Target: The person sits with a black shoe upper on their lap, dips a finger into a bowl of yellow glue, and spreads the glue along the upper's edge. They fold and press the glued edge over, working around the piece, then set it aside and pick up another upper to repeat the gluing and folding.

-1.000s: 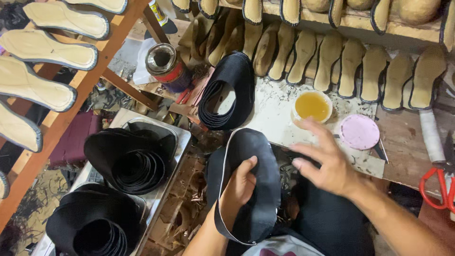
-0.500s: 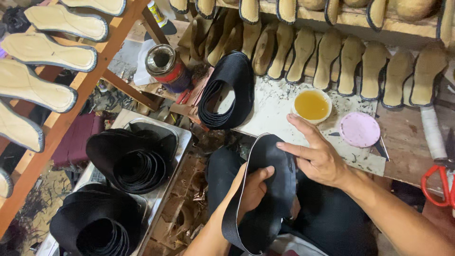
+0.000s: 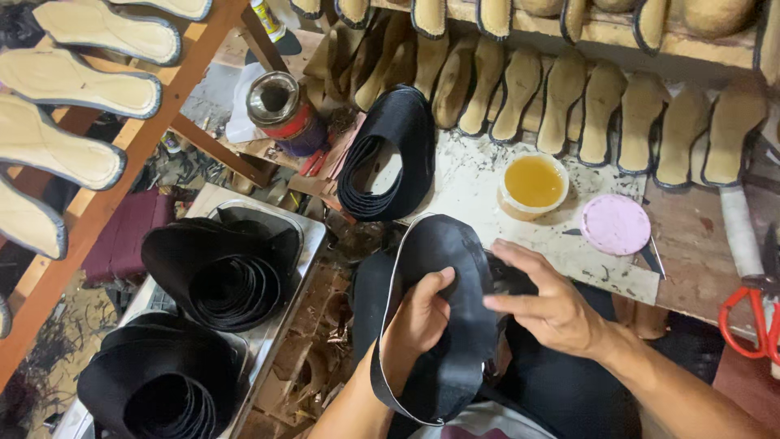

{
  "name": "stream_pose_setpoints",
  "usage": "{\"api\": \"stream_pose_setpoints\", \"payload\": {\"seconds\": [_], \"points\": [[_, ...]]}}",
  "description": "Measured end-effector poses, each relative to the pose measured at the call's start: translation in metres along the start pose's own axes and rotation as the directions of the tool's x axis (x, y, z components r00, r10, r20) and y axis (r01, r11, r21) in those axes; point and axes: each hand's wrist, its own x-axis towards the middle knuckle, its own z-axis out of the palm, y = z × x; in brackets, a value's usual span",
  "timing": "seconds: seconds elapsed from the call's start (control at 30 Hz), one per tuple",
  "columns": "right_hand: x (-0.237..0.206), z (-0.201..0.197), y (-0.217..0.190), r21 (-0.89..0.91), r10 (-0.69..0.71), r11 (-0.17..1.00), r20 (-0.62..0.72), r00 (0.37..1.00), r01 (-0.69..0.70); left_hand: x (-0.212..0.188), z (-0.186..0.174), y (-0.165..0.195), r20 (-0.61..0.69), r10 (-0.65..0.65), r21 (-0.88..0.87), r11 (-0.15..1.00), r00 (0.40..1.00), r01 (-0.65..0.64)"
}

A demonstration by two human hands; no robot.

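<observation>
I see my left hand (image 3: pixel 418 321) wrapped around a black sole (image 3: pixel 443 309), thumb up on its face and fingers curled behind it, so it has a firm hold. The sole stands nearly upright over my lap, just in front of the desk (image 3: pixel 691 260) edge, with a thin pale line running along its left rim. My right hand (image 3: pixel 552 305) lies against the sole's right side, fingers stretched out flat and pointing left across it, touching the material; it is mostly open, pressing rather than gripping, as far as I can tell.

On the desk just beyond the sole sits a small tub (image 3: pixel 532 185) of amber liquid, and beside it to the right a pink lid (image 3: pixel 615 224). A loop of black strips (image 3: pixel 394 154) leans at the desk's left end, well apart from my hands. Red scissors (image 3: pixel 743 317) lie at the far right edge. Behind the tub a row of tan soles (image 3: pixel 561 102) stands on edge against a shelf.

To my left a metal tray (image 3: pixel 288 313) holds two piles of black coiled strips (image 3: pixel 223 268), the nearer pile lower in the picture. A tin can (image 3: pixel 280 110) stands above the tray beside a wooden rack (image 3: pixel 122 179), which carries pale insoles (image 3: pixel 77 81) with dark rims.
</observation>
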Motion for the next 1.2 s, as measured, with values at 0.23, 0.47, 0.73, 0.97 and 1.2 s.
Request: {"api": "stream_pose_setpoints", "payload": {"seconds": [0.23, 0.47, 0.73, 0.97, 1.2], "points": [[0.011, 0.002, 0.011, 0.006, 0.068, 0.998, -0.131, 0.989, -0.068, -0.006, -0.01, -0.008, 0.159, -0.083, -0.026, 0.996, 0.984, 0.088], [0.01, 0.001, 0.013, 0.073, -0.006, 0.997, -0.117, 0.993, 0.014, -0.013, 0.0, 0.003, 0.198, -0.111, -0.056, 0.991, 0.974, 0.124], [0.007, 0.007, 0.008, -0.063, 0.072, 0.995, -0.121, 0.99, -0.08, -0.003, 0.006, -0.001, 0.04, 0.046, 0.041, 0.998, 0.998, -0.048], [0.004, 0.007, -0.003, -0.192, -0.037, 0.981, -0.118, 0.992, 0.014, 0.009, -0.012, 0.002, 0.022, 0.023, -0.1, 0.995, 0.999, -0.021], [0.006, 0.012, -0.009, -0.04, 0.111, 0.993, -0.085, 0.99, -0.115, 0.013, -0.007, 0.012, -0.08, 0.179, -0.108, 0.976, 0.981, -0.187]]}}
